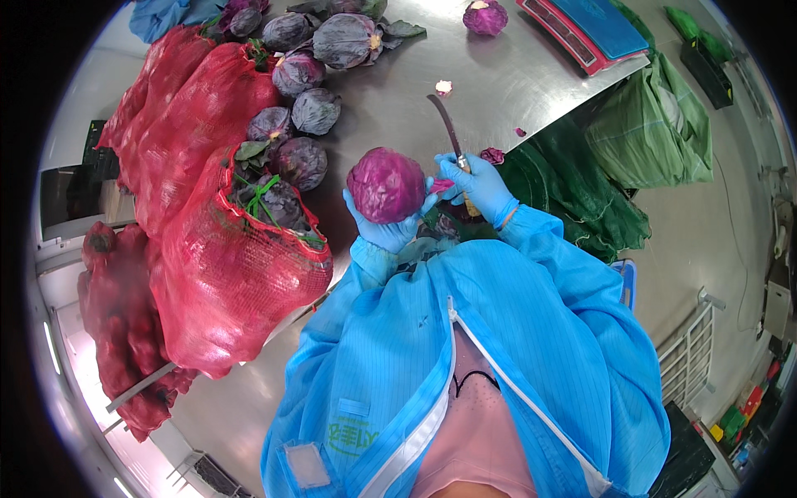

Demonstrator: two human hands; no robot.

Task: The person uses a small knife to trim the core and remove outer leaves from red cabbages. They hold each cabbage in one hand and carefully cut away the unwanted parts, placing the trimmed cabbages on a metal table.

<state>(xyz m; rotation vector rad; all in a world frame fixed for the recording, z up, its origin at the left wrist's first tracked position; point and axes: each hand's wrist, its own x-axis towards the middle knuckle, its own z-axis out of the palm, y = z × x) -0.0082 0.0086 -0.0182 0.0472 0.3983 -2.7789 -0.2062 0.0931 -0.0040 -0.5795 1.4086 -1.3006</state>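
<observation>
Gloved in blue, my left hand (389, 231) cups a peeled red cabbage (386, 185) from below, close to my body. My right hand (476, 185), in a matching glove, grips the wooden handle of a curved knife (449, 124), its dark blade pointing away from me. A purple strip of cabbage leaf (441, 185) shows between the right fingers and the cabbage; whether it is still attached I cannot tell. Beyond the knife tip, a cut piece of cabbage stem (443, 87) lies on the steel table (386, 112). Another leaf scrap (492, 155) rests beside my right hand.
Red mesh sacks (243, 292) and several unpeeled cabbages (316, 111) line the left side. A trimmed cabbage (485, 17) sits at the far side near a red and blue weighing scale (591, 31). Green mesh sacks (579, 193) and a pale green woven bag (654, 124) stand right of the table edge.
</observation>
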